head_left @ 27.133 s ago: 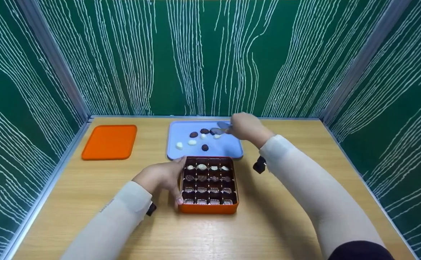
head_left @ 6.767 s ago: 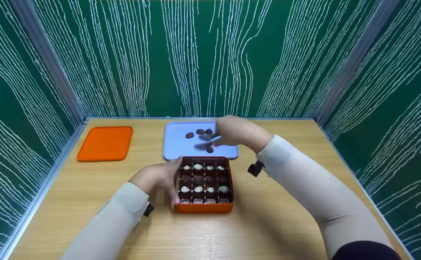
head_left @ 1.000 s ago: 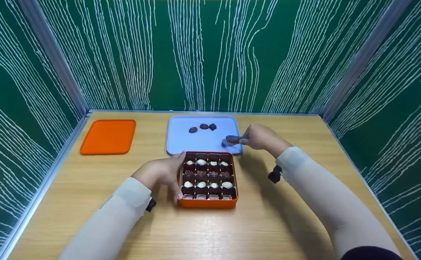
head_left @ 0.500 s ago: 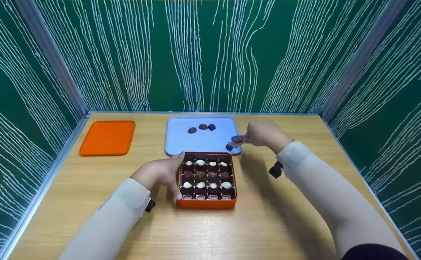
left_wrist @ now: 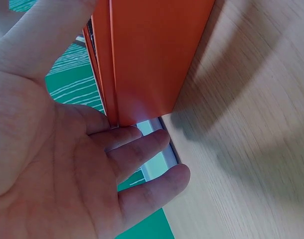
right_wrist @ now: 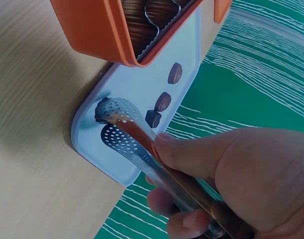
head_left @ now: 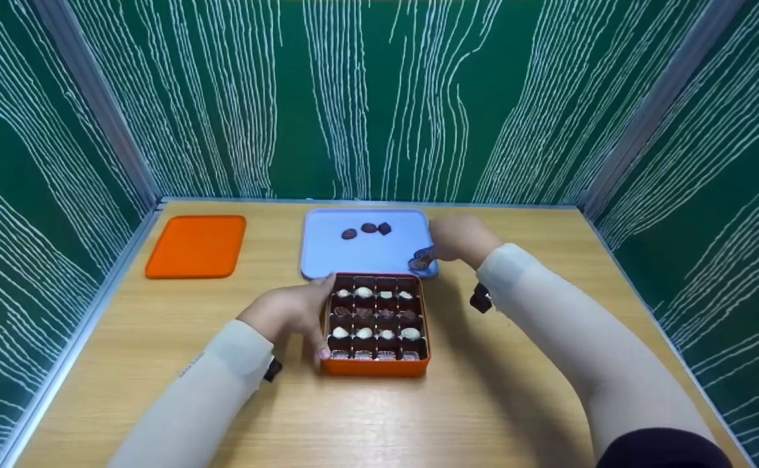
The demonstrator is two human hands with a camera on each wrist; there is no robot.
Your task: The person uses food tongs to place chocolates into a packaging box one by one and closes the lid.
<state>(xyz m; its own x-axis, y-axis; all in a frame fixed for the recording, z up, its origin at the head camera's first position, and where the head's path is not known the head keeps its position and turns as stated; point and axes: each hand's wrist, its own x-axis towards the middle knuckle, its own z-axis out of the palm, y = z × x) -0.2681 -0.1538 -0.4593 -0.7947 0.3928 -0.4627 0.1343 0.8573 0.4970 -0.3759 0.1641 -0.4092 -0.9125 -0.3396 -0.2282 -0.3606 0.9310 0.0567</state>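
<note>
At the middle of the table stands an orange chocolate box [head_left: 376, 368] with a brown compartmented insert. White chocolates fill its first and third rows, dark ones the second; the nearest row's compartments hold none. My left hand [head_left: 291, 314] holds the box by its left side, thumb at the near corner, fingers at the far one. In my right hand [head_left: 460, 237] are metal serving tongs [right_wrist: 121, 139] with perforated ends. Those ends sit at a dark chocolate [right_wrist: 99, 113] in the right near corner of the pale blue tray [head_left: 327, 257], partly hiding it.
Toward the tray's back lie three more dark chocolates [head_left: 350, 234]. An orange lid-like tray [head_left: 197, 247] rests at the back left of the wooden table [head_left: 223, 409]. Green walls with white lines [head_left: 412, 97] enclose the table's back and sides.
White chocolates have gone from the tray into the box's third row since the oldest frame. Over the last second the tongs have turned slightly around the dark chocolate; the left hand stays put.
</note>
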